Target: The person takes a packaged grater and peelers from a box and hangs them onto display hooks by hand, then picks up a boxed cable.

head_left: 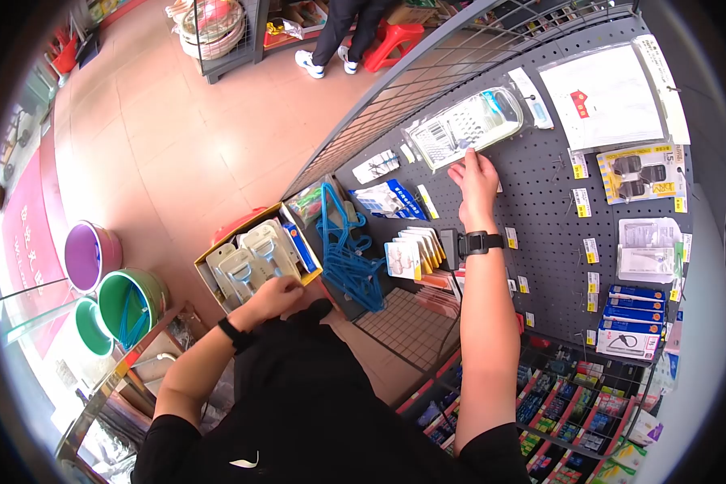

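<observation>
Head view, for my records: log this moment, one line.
right hand: at pack | left hand: at box | blue hangers: beside box

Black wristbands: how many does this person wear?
2: a band at the wrist of the left hand, and a strap at the wrist of the right hand, touching the clear package. Sleeves could hide more.

This is a shop selling household goods. A dark pegboard (540, 181) carries packaged wares on hooks, a clear pack (444, 137) among them, with price tags (582, 203) showing yellow patches; below, small packets (569, 407) fill close rows. Blue hangers (343, 250) bunch beside a box (311, 274) of packaged items, and purple (81, 256) and green buckets (114, 297) stand near a lettered mat (31, 218). Across the tiled floor (177, 137), a person (343, 28) stands by stocked shelving (257, 36).
</observation>
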Demonstrator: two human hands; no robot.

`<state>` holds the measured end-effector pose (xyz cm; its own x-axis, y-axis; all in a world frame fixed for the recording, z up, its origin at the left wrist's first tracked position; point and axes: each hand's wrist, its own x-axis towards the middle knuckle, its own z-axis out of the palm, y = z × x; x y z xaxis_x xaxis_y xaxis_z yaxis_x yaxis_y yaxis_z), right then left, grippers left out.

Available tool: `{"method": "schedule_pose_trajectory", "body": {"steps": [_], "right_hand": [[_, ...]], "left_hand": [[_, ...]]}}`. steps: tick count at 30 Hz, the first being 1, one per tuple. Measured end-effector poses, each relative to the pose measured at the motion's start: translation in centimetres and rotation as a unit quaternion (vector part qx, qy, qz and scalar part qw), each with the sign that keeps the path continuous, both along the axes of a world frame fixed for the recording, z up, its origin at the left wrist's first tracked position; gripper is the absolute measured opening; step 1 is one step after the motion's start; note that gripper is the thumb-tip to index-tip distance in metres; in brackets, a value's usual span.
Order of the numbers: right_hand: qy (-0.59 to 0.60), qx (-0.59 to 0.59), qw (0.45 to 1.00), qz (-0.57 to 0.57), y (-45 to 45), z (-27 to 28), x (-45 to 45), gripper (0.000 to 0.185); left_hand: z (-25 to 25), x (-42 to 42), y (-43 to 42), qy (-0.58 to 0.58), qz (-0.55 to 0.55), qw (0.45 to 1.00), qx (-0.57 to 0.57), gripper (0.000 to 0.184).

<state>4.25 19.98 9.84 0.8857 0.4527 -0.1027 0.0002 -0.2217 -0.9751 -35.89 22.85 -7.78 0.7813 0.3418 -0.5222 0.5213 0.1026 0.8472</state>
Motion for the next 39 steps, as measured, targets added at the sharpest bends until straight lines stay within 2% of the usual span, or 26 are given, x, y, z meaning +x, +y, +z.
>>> {"method": "schedule_pose_trajectory", "body": {"steps": [1,3,4,9,11,18,21,22,23,30,33,35,36,39], "right_hand": [[0.000,-0.007,1.000,0.001,0.1,-0.1,0.2,0.040],[-0.027,-0.015,0.999,0.007,0.1,-0.2,-0.3,0.038],[-0.055,-0.023,0.998,0.014,0.1,-0.4,-0.5,0.036],[-0.038,0.019,0.999,-0.005,0.9,-0.7,0.7,0.026],[-0.094,0.019,0.994,-0.050,1.3,-0.2,1.0,0.026],[-0.041,-0.008,0.999,-0.029,1.3,-0.8,1.8,0.030],[-0.055,-0.011,0.997,-0.043,1.4,-0.6,1.5,0.030],[-0.069,-0.010,0.996,-0.056,1.4,-0.6,1.1,0.021],[-0.082,-0.008,0.996,-0.045,1.2,-0.8,1.0,0.021],[-0.079,0.055,0.995,-0.038,0.6,-0.8,-0.2,0.021],[-0.094,0.014,0.994,-0.049,0.1,-1.5,0.1,0.028],[-0.210,-0.037,0.971,-0.111,-0.7,-3.1,1.6,0.033],[-0.229,-0.095,0.961,-0.124,-0.9,-2.5,1.2,0.037],[-0.246,-0.104,0.956,-0.120,-1.2,-2.7,1.8,0.038]], "left_hand": [[-0.7,-1.6,-0.5,0.001,0.000,1.000,-0.001,0.025],[-2.0,-4.4,-1.1,0.042,0.047,0.991,-0.122,0.025],[-2.6,-5.5,-1.4,0.044,0.051,0.990,-0.124,0.025],[-6.5,-9.0,-1.9,0.107,0.134,0.979,-0.111,0.025],[-7.1,-9.3,-1.8,0.114,0.132,0.980,-0.098,0.026],[-7.3,-8.8,-1.3,0.143,0.159,0.972,-0.101,0.026],[-8.4,-9.2,-1.7,0.127,0.154,0.975,-0.096,0.025],[-8.0,-9.2,-1.6,0.130,0.156,0.974,-0.103,0.025],[-7.9,-9.1,-1.6,0.132,0.154,0.973,-0.109,0.024],[-6.6,-8.7,-1.5,0.141,0.158,0.967,-0.143,0.024],[-6.7,-8.9,-1.6,0.137,0.164,0.966,-0.144,0.025],[-7.1,-9.1,-1.6,0.129,0.168,0.967,-0.142,0.025],[-7.4,-9.2,-1.6,0.124,0.166,0.968,-0.142,0.025],[-7.9,-9.4,-1.7,0.117,0.165,0.968,-0.149,0.025]]}}
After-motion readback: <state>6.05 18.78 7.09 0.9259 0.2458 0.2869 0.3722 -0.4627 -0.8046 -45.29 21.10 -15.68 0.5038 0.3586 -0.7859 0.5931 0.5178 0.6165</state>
